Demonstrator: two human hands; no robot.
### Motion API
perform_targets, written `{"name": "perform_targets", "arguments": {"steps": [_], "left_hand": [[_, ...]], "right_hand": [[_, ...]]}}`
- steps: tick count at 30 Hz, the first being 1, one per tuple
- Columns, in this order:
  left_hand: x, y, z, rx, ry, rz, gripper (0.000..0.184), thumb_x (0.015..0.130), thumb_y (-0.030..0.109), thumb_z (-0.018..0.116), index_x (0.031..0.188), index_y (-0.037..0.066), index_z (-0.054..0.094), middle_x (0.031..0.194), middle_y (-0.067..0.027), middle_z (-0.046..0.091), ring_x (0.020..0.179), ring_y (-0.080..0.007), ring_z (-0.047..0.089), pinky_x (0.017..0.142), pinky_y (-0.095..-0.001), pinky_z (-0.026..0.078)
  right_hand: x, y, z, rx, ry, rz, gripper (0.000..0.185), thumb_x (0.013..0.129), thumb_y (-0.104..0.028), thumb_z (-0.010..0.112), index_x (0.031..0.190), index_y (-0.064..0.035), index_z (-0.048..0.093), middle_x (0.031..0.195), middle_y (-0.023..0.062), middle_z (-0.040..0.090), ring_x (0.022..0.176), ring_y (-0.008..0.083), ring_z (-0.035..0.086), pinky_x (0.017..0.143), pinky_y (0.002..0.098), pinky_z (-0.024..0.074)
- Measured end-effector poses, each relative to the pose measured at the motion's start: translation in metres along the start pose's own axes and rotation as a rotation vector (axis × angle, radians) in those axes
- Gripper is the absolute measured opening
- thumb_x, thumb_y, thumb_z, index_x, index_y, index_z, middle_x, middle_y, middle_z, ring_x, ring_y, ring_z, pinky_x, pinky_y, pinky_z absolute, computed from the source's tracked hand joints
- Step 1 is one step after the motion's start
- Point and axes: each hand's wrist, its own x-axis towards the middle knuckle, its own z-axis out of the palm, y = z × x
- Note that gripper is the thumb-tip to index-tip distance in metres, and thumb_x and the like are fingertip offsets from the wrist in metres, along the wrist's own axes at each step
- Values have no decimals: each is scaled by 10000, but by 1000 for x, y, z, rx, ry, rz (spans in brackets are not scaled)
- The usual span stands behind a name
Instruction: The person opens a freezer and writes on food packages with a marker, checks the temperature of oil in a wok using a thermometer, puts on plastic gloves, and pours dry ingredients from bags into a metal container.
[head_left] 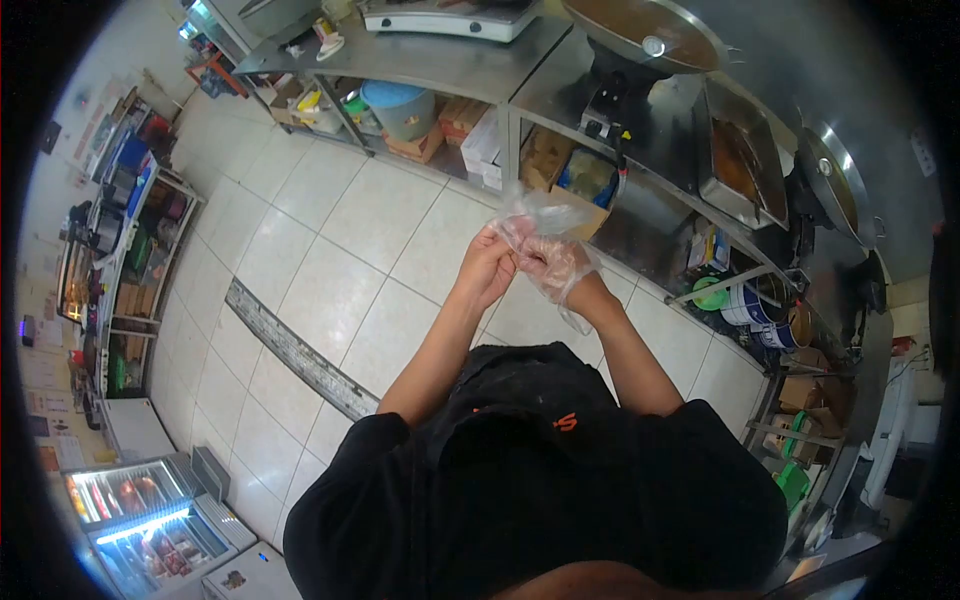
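Note:
In front of my chest my two hands meet over the floor. A loose, clear plastic disposable glove (565,272) covers my right hand (548,262) and hangs in folds near the wrist. My left hand (488,264) is bare, with its fingers closed on thin clear plastic at the right fingertips. More of this crumpled clear plastic glove (555,213) sticks out above both hands. My right fingers are curled together against the left ones. Whether the plastic is one glove or two, I cannot tell.
Ahead stands a steel counter (440,68) with a stove (450,20), a large pan (650,35) and a rectangular tray (735,150). Boxes and a blue tub (398,108) fill its lower shelf. A metal floor grate (295,350) and a glass-topped freezer (150,530) lie left.

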Motion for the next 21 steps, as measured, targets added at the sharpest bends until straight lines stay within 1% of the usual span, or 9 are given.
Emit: {"name": "perform_targets", "arguments": {"steps": [1, 2, 3, 4, 6, 10, 15, 18, 21], "left_hand": [[6, 1, 7, 7, -16, 5, 371, 902, 27, 509, 1261, -60, 468, 1264, -142, 555, 1127, -228, 568, 958, -323, 459], [13, 1, 15, -10, 26, 68, 465, 929, 190, 507, 1320, -40, 404, 1340, -146, 480, 1191, -239, 513, 981, -351, 446], [18, 5, 23, -26, 65, 131, 587, 956, 353, 504, 1380, -20, 340, 1415, -150, 405, 1255, -251, 459, 1004, -378, 432], [19, 16, 41, -15, 44, 136, 587, 956, 353, 504, 1380, -20, 340, 1415, -150, 405, 1255, -251, 459, 1004, -378, 432], [15, 44, 88, -221, -484, 98, 883, 856, 659, 401, 1447, 30, 217, 1503, -138, 253, 1329, -281, 357, 1036, -442, 392], [26, 68, 122, 198, -283, 318, 972, 775, 757, 332, 1464, 85, 191, 1522, -127, 208, 1363, -301, 281, 1064, -554, 309], [42, 73, 155, 141, -10, 439, 974, 774, 802, 283, 1496, 182, 75, 1532, -106, 181, 1365, -322, 240, 1093, -612, 121], [43, 75, 172, 333, -251, 368, 1124, 550, 976, 222, 1480, 393, -19, 1559, -87, 85, 1397, -387, 106, 1048, -680, 116], [54, 74, 182, 303, -178, 339, 1122, 573, 967, 235, 1489, 363, 2, 1568, -92, 36, 1422, -365, 49, 1059, -663, 98]], "right_hand": [[0, -7, -10, 52, -66, 33, 143, 817, -143, 584, 903, -33, 617, 825, 185, 618, 778, 370, 601, 703, 426, 485], [0, -12, -17, 47, -49, 22, 143, 817, -143, 584, 903, -33, 617, 825, 185, 618, 778, 370, 601, 703, 426, 485], [-1, -16, -22, 27, 43, -95, 134, 816, -143, 581, 887, -39, 630, 808, 173, 610, 758, 352, 595, 691, 405, 480], [0, -20, -28, 7, 138, -212, 129, 815, -142, 578, 872, -46, 643, 791, 160, 602, 739, 335, 589, 680, 384, 474], [3, -27, -38, 1, 237, -329, 139, 815, -156, 580, 870, -45, 643, 818, 149, 608, 763, 324, 590, 697, 386, 474], [4, -49, -74, -80, 317, -632, 141, 782, -129, 610, 904, -67, 645, 868, 129, 623, 851, 309, 604, 768, 390, 496], [17, -43, -88, 44, 203, -598, 159, 790, -158, 605, 904, -56, 650, 888, 120, 624, 870, 305, 596, 765, 399, 486], [17, -41, -98, 3, 250, -619, 180, 800, -176, 613, 911, -37, 642, 893, 118, 616, 828, 305, 598, 732, 393, 480], [13, -36, -105, 179, 160, -588, 168, 783, -122, 591, 918, -37, 643, 882, 140, 624, 812, 321, 605, 733, 408, 489]]}}
